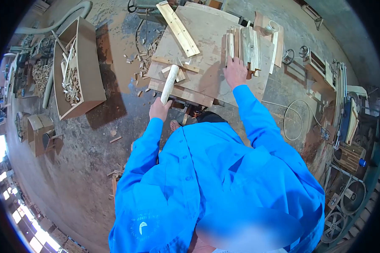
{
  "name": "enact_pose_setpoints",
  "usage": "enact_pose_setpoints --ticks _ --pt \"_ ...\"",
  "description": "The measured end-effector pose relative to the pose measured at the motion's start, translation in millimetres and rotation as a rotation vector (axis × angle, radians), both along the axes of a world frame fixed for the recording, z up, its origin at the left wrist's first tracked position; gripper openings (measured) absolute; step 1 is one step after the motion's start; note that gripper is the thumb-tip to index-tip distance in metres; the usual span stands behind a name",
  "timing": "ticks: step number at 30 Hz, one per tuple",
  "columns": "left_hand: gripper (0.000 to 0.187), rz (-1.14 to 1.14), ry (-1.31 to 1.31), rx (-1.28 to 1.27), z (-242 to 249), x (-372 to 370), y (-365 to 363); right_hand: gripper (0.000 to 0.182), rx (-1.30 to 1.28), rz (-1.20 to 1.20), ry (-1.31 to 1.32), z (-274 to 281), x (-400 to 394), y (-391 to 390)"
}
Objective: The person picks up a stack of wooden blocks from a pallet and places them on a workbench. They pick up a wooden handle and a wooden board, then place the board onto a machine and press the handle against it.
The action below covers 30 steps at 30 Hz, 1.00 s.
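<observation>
My left hand [159, 109] is closed round the near end of a pale, thick wooden stick [170, 82]. The stick points away from me, over the near left edge of the worktable [209, 50]. Beneath its far part lie short wood offcuts [179, 76] and a narrow batten [189, 67]. On the right of the tabletop, my right hand [235, 72] has its fingers curled on the near end of a wooden strip [230, 44]. That strip belongs to a row of several strips [250, 48] lying side by side; my fingers partly hide their near ends.
A long board with dark spots [178, 30] lies across the table's far left. Left of the table stands a large wooden box [86, 69] of offcuts, with scraps on the floor. A tape roll [272, 27] sits at the far right corner. A looped hose [292, 122] lies right.
</observation>
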<state>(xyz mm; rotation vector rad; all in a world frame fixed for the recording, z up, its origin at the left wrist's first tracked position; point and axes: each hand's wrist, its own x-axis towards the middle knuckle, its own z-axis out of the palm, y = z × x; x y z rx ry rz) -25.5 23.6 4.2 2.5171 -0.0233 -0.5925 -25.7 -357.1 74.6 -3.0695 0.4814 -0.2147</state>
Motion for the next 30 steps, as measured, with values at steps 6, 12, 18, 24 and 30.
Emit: enact_pose_setpoints --ticks 6,12,18,24,30 --pt "0.057 0.010 0.023 0.026 9.4 0.0 -3.4 0.047 -0.096 0.028 -0.010 -23.4 8.0 -12.1" --pt "0.056 0.011 0.025 0.028 12.8 0.0 -3.5 0.048 0.004 -0.020 -0.092 -24.9 11.2 -1.1" --pt "0.058 0.045 0.032 0.028 15.4 3.1 -1.7 0.034 0.124 -0.170 0.028 -27.4 27.0 8.2" --pt "0.055 0.021 0.054 0.040 19.6 19.6 -19.2 0.028 0.433 -0.062 0.031 -6.2 53.1 26.2" --pt "0.051 0.019 0.066 0.038 18.6 24.3 -19.7 0.036 0.407 -0.029 0.013 -42.1 150.5 30.9"
